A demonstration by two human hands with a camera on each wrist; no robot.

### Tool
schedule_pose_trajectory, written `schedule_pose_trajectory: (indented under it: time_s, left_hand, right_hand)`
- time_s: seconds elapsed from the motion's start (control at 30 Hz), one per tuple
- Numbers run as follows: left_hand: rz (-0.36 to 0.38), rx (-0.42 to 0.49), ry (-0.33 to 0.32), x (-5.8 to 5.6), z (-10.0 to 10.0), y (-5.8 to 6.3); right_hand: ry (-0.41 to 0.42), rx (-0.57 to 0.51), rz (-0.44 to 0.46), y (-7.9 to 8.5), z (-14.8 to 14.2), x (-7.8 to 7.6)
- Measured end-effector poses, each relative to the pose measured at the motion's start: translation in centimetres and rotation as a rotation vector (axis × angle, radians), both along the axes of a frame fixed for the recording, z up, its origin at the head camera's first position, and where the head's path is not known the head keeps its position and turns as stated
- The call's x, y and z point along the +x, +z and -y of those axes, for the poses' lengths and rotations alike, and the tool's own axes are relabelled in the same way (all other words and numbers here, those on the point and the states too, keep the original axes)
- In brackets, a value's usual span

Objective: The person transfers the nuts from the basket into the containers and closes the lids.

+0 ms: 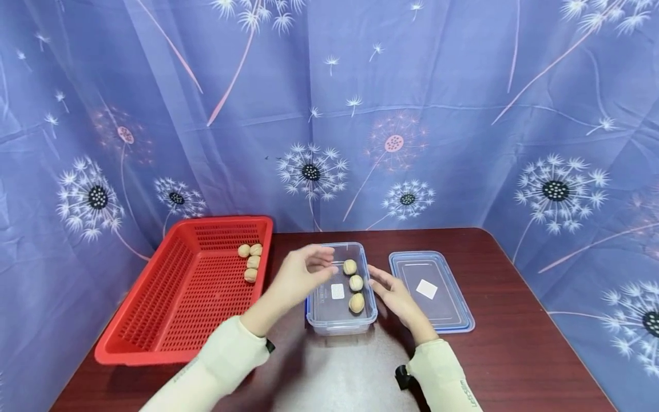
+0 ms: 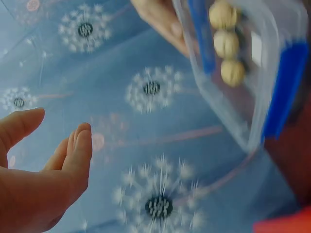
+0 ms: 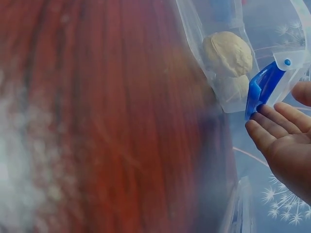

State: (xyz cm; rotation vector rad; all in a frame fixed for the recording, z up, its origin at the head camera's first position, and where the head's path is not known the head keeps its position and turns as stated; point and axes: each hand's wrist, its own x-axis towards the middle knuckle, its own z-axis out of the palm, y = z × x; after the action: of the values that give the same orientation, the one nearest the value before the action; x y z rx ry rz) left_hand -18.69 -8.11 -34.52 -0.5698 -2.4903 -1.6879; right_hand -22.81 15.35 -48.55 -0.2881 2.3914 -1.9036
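A clear plastic food container (image 1: 329, 316) stands uncovered on the table, with three walnuts (image 1: 356, 282) lined up along its right side. Over its left half is my left hand (image 1: 304, 273), thumb and fingers spread apart with nothing between them, as the left wrist view also shows. On the other side, my right hand (image 1: 393, 293) is beside the right wall, its fingers extended. In the right wrist view its fingertips are right at the blue clip (image 3: 265, 87), which hangs down from the container's rim.
To the left stands a red perforated basket (image 1: 180, 320) with several walnuts (image 1: 252, 262) along its right wall. The container's blue-edged lid (image 1: 437, 312), bearing a white label (image 1: 427, 289), lies flat at right. A blue dandelion-print curtain (image 1: 340, 86) surrounds the dark wooden table (image 1: 525, 343).
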Motion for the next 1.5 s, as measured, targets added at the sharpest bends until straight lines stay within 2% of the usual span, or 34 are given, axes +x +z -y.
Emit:
schedule_pose_trajectory:
  time_s: [0.1,0.2,0.3,0.4,0.5,0.67,0.9,1.0,1.23,1.5]
  left_hand:
    - [-0.032,-0.03,0.028,-0.8,1.6,1.6]
    - [-0.047,-0.06,0.072,-2.0,3.6,2.7]
    - [-0.047,-0.079,0.12,-3.5,6.0,3.1]
    - [-0.05,-0.076,0.167,-5.0,8.2,2.8]
    - [-0.043,-0.088,0.209,-6.2,10.0,1.9]
    - [-0.012,-0.093,0.253,-7.7,12.3,-0.2]
    - [0.12,-0.086,0.22,-9.2,14.9,-3.1]
    - [0.173,-0.112,0.225,-9.9,16.2,-4.6]
    - [0.312,-0.168,0.225,-10.5,18.3,-7.5]
    - [0.43,-0.157,0.196,-10.4,19.7,-9.4]
  right_hand:
    - [-0.007,0.013,-0.006,0.1,0.0,0.0]
    - [-0.002,0.005,0.01,0.1,0.1,0.0]
    - [0.005,0.007,0.016,0.1,0.1,-0.1]
    - [0.006,0.007,0.023,0.1,0.0,-0.1]
    - [0.003,0.012,0.026,0.3,0.0,-0.1]
    - [0.007,0.02,0.031,0.5,0.1,0.0]
    - [-0.008,0.03,0.011,0.7,0.2,-0.1]
    - [-0.01,0.014,0.006,0.8,0.4,-0.2]
    - [-0.016,0.015,0.005,0.6,0.4,-0.3]
    - [-0.012,0.002,0.0,0.6,0.5,-0.4]
